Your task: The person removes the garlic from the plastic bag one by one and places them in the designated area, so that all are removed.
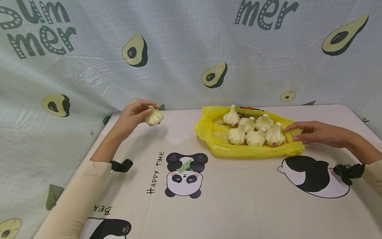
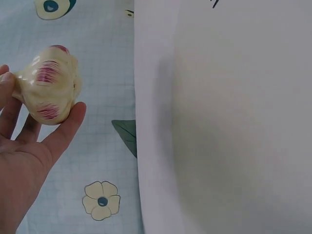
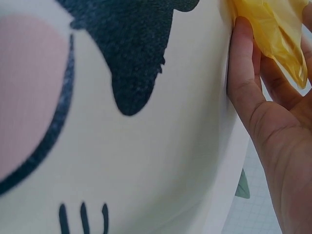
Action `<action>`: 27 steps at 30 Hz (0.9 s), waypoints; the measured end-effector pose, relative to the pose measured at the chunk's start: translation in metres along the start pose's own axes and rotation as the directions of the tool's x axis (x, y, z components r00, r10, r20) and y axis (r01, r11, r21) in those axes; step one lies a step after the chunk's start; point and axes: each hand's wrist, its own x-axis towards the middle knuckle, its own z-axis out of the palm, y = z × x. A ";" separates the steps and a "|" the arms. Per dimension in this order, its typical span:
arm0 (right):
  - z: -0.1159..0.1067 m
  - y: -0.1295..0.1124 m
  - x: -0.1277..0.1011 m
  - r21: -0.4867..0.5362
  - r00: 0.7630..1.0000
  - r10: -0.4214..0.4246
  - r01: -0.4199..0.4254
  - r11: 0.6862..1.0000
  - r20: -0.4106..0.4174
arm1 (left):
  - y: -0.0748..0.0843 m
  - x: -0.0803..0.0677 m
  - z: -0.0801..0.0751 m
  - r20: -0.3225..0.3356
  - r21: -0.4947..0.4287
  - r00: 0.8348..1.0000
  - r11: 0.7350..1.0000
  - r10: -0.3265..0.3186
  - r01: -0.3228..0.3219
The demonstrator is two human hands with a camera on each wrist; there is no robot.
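A garlic bulb [image 1: 154, 116], pale with purple streaks, is held by its stem end in my left hand [image 1: 134, 114], raised over the far left of the table. In the left wrist view the thumb and fingertips grip the same bulb [image 2: 51, 85]. Toward the right lies a yellow plastic bag [image 1: 250, 152], spread wide at the top, with several garlic bulbs [image 1: 255, 136] grouped inside. My right hand [image 1: 325, 133] grips the bag's right end. The right wrist view shows the bag's yellow film [image 3: 278, 39] between the thumb and fingers; part of that hand is cut off.
A pale cloth with panda prints [image 1: 185, 179] covers the table [image 1: 232, 199]. Behind it and on the left hangs a light curtain [image 1: 176, 43] with avocado prints. Black wrist straps [image 1: 121, 165] sit at both cuffs.
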 end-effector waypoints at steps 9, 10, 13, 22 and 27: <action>0.000 -0.001 0.000 0.001 1.000 0.018 -0.018 1.000 0.000 | -0.015 0.002 -0.012 -0.045 0.076 0.995 0.993 -0.084 0.087; 0.000 -0.001 0.000 0.001 1.000 0.021 -0.021 1.000 0.000 | -0.017 0.002 -0.014 -0.047 0.085 0.995 0.992 -0.093 0.097; 0.000 -0.001 0.000 -0.005 1.000 0.023 -0.023 1.000 -0.002 | -0.022 0.003 -0.018 -0.053 0.119 0.992 0.986 -0.115 0.120; 0.000 -0.001 -0.001 -0.009 1.000 0.025 -0.026 1.000 -0.004 | -0.035 0.012 -0.025 -0.116 0.232 0.981 0.955 -0.159 0.182; 0.000 -0.001 -0.001 0.001 1.000 0.024 -0.024 1.000 0.005 | -0.039 0.016 -0.027 -0.102 0.289 0.980 0.938 -0.169 0.192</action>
